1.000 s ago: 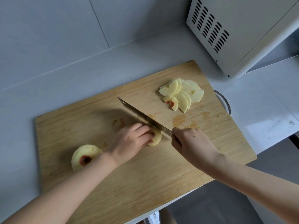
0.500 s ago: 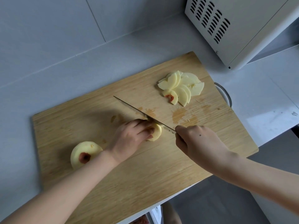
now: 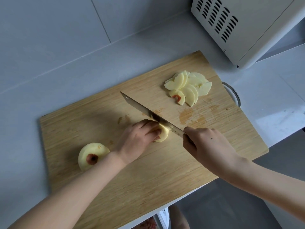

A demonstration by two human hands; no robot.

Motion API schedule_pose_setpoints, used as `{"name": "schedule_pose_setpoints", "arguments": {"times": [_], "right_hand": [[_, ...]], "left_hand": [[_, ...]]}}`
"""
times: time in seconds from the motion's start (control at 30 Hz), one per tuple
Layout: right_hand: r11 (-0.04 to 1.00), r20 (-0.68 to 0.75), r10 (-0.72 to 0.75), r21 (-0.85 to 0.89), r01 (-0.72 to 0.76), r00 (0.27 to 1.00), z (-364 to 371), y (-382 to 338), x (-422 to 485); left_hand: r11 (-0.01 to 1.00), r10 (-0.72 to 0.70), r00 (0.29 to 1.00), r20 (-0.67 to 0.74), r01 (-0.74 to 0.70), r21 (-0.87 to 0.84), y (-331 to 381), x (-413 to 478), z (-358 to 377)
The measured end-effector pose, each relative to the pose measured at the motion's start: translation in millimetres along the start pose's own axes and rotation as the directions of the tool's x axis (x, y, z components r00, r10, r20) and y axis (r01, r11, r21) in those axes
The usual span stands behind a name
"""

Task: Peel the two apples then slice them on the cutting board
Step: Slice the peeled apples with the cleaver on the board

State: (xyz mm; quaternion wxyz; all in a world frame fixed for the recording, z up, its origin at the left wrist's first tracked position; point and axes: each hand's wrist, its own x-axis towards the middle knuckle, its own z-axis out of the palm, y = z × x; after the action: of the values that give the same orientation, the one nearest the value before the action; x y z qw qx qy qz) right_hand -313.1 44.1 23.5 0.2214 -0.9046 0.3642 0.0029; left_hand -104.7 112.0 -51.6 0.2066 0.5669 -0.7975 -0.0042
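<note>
Right grip (image 3: 208, 146) clasps the kitchen knife (image 3: 148, 111); left grip (image 3: 139, 140) curls over a peeled apple piece (image 3: 163, 135) at mid cutting board (image 3: 148, 172). Our fingertips (image 3: 157, 132) sit just beside the blade; if the small piece rolls, we risk a nick.

The board (image 3: 148, 179) is light brown with thin stripes. The apple slices (image 3: 189, 86) are pale yellow; one has a red spot. The knife (image 3: 140, 107) is silver. The wall (image 3: 49, 30) is grey. The white box (image 3: 247, 30) has rows of dark slots.
</note>
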Motion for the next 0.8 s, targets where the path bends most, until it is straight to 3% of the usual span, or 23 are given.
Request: {"name": "schedule_pose_setpoints", "arguments": {"times": [0.5,0.8], "right_hand": [[0.996,0.114,0.046,-0.079,-0.037,0.992,21,-6,20],[0.997,0.012,0.061,0.056,-0.061,0.998,1,7,12]], "left_hand": [[1.000,-0.022,0.999,-0.030,0.022,-0.010,1,-2,3],[1.000,0.017,0.998,-0.065,-0.017,0.005,0,-2,5]]}}
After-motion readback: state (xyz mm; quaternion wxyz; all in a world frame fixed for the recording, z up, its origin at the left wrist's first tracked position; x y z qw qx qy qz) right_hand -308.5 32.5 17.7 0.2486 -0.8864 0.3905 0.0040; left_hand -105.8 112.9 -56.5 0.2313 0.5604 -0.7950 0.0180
